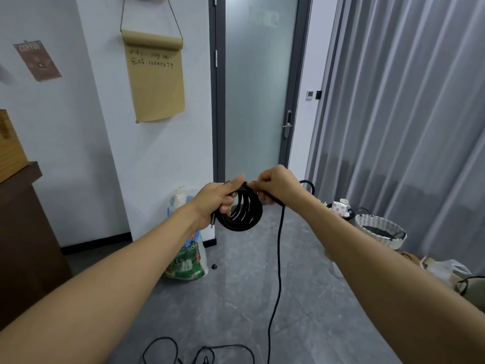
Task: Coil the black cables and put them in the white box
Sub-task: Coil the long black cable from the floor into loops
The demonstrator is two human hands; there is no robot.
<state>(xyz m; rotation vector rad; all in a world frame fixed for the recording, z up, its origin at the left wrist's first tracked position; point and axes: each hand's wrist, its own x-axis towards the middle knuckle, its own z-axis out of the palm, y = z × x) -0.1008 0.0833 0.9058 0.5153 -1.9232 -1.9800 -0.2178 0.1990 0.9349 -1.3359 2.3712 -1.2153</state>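
Item: black cable (242, 211), part-coiled, held at chest height before the door (258, 88).
My left hand (217, 202) grips the coil's loops; my right hand (275, 186) pinches the strand at the coil's top. The loose tail hangs to the floor (301, 298). White basket (380, 231) at right.

Black cable, part-coiled, held up in mid-air

Black cable (244, 211): several round loops hang upright, bunched at top; a metal-tipped plug dangles at left; free length drops to grey floor, loose loops there. White woven basket (380, 231) at right, dark cable inside.
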